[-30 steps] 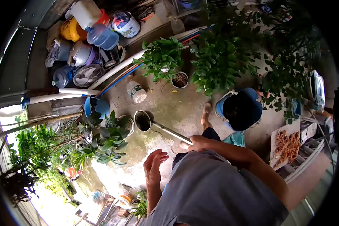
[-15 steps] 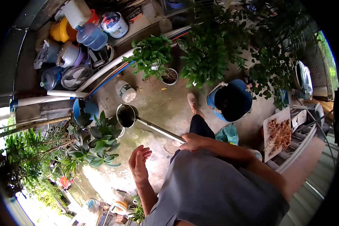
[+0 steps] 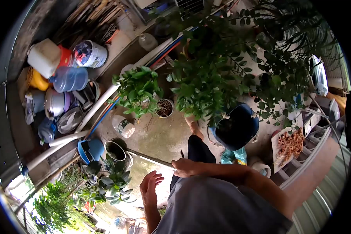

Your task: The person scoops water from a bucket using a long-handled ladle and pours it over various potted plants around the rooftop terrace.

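My right hand (image 3: 184,167) is wrapped around the end of the pale pole of a long-handled dipper (image 3: 116,149). The dipper's dark, round cup with a light rim is out to the left, beside a leafy plant (image 3: 112,182) in the lower left. My left hand (image 3: 150,186) is raised left of my body, fingers loosely curled and apart, holding nothing. Straight ahead on the concrete floor stands a white pot (image 3: 165,108) of brown pellets or pebbles. A clear plastic jug (image 3: 123,126) lies near it. To the right is a blue bucket (image 3: 242,132) with a dark inside.
White pipes (image 3: 101,103) run along the left edge, with a large water bottle (image 3: 71,79) and other containers piled beyond. Bushy potted plants (image 3: 212,74) fill the far side. At right, a board of reddish-brown dried pieces (image 3: 290,146) rests on a rack. A blue container (image 3: 90,150) stands left.
The view has shifted, so most things sit lower in it. The dipper's cup has moved left, closer to the leafy plant and blue container. My right hand keeps its grip; my left stays free.
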### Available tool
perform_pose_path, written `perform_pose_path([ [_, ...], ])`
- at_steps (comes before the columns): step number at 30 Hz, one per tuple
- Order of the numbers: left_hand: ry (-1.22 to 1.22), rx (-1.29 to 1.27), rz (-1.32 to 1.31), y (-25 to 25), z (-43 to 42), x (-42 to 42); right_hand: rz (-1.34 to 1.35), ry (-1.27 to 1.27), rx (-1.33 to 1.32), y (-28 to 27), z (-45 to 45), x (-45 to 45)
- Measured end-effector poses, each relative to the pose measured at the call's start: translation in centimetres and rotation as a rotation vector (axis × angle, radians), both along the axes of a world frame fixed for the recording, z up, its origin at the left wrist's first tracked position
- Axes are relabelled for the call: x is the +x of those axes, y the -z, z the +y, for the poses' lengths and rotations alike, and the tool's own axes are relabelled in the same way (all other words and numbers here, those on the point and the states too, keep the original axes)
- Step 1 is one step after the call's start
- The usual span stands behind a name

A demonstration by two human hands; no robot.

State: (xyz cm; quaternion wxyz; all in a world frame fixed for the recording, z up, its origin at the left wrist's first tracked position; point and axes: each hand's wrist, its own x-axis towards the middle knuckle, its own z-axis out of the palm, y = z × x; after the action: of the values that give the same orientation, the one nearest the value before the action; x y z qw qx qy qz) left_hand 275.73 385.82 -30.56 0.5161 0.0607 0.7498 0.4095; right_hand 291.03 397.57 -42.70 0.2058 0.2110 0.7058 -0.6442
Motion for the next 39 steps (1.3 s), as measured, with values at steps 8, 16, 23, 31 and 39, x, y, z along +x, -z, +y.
perform_pose_path([
  [8, 0.076, -0.11, 0.016, 2.6, 12.0, -1.6, -0.006, -0.003, -0.045, 2.0, 7.3, 0.4],
  [16, 0.121, -0.204, 0.01, 3.2, 17.1, -1.1, 0.033, 0.048, -0.1, 4.0, 9.3, 0.1],
  [23, 0.159, -0.217, 0.025, 3.7, 19.1, 0.4, 0.055, 0.065, -0.202, 4.0, 10.7, 0.8],
  [31, 0.199, -0.197, -0.019, 4.3, 20.5, 2.5, 0.097, 0.138, -0.28, 3.5, 11.2, 2.7],
  [39, 0.253, -0.153, -0.055, 4.4, 20.6, 4.9, 0.022, 0.199, -0.277, 3.3, 10.2, 4.4],
])
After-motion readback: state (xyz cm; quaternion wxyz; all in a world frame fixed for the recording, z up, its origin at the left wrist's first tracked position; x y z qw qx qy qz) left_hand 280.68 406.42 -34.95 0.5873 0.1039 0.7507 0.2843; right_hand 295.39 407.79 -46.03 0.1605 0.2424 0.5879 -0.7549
